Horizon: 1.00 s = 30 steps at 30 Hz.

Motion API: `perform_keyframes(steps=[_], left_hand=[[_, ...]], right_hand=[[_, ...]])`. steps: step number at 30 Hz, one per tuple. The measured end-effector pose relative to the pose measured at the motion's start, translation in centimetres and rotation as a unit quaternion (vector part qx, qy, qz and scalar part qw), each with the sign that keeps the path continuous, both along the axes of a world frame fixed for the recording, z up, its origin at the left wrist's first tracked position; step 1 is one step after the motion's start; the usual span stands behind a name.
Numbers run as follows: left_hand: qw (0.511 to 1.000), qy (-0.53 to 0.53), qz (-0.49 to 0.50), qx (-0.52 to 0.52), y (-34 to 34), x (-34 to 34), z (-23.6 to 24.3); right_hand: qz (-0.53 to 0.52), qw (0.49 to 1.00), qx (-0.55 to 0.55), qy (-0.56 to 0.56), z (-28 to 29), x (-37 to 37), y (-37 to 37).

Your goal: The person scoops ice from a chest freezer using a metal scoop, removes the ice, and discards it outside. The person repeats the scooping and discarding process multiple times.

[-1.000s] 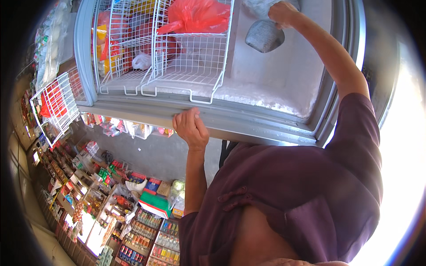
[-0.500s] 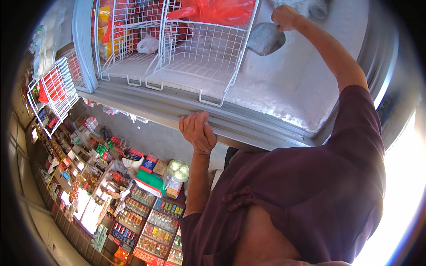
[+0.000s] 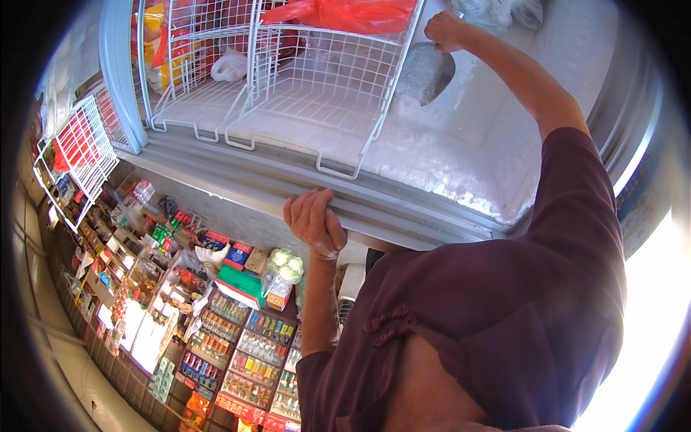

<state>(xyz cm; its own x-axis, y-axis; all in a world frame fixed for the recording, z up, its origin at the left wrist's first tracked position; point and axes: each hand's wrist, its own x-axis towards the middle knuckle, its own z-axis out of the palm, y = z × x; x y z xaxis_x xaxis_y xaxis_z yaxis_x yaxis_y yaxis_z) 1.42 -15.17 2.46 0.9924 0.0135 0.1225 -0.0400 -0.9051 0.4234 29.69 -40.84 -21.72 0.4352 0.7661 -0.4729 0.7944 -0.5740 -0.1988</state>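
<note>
My right hand (image 3: 446, 32) is closed inside a frosty chest freezer (image 3: 410, 201). Just below it is a grey, rounded, flat piece like a shovel blade (image 3: 423, 75), lying against the frosted inner wall (image 3: 504, 86). My fist seems to grip its upper end; a handle is hidden, so its exact kind is unclear. Over the freezer's near metal rim, my left hand (image 3: 314, 223) is closed, fingers curled round the edge. Immediately left of the grey piece hangs a white wire basket (image 3: 338, 93) holding a red plastic bag (image 3: 345, 16).
A second wire basket (image 3: 205, 68) holds a small white bag (image 3: 229, 66). Clear plastic bags (image 3: 497, 13) lie beyond my right hand. Loose frost (image 3: 461, 191) lines the freezer's near wall. Shelves of bottles (image 3: 252, 360) and boxes (image 3: 241, 284) stand at lower left.
My right hand has shifted slightly left, and the grey piece sits a little lower in view. The whole view has tilted slightly; my left hand stays on the rim.
</note>
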Motion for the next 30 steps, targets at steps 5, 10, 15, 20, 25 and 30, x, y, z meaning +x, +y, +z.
perform_keyframes(steps=[5,10,15,20,25,30], left_hand=[[1.000,0.012,-0.004,0.007,-0.1,0.0,0.0],[1.000,0.029,0.007,0.004,-0.1,0.1,0.3],[1.000,0.026,0.008,0.013,0.2,0.5,0.7],[1.000,0.020,0.015,0.016,0.2,0.1,0.7],[1.000,0.013,0.016,0.009,0.5,-0.5,-0.1],[1.000,0.010,0.012,0.000,0.0,-0.4,0.1]], right_hand=[[-0.011,0.999,-0.043,0.031,0.8,-0.2,0.6],[-0.023,0.999,0.000,0.029,-0.6,-1.3,0.7],[-0.031,0.999,-0.021,0.023,-2.2,-1.9,0.9],[-0.031,0.999,-0.009,0.037,-2.2,-2.4,0.7],[-0.035,0.998,0.013,0.043,-2.9,-0.5,-3.0],[-0.018,0.999,0.033,-0.032,0.1,2.5,-6.7]])
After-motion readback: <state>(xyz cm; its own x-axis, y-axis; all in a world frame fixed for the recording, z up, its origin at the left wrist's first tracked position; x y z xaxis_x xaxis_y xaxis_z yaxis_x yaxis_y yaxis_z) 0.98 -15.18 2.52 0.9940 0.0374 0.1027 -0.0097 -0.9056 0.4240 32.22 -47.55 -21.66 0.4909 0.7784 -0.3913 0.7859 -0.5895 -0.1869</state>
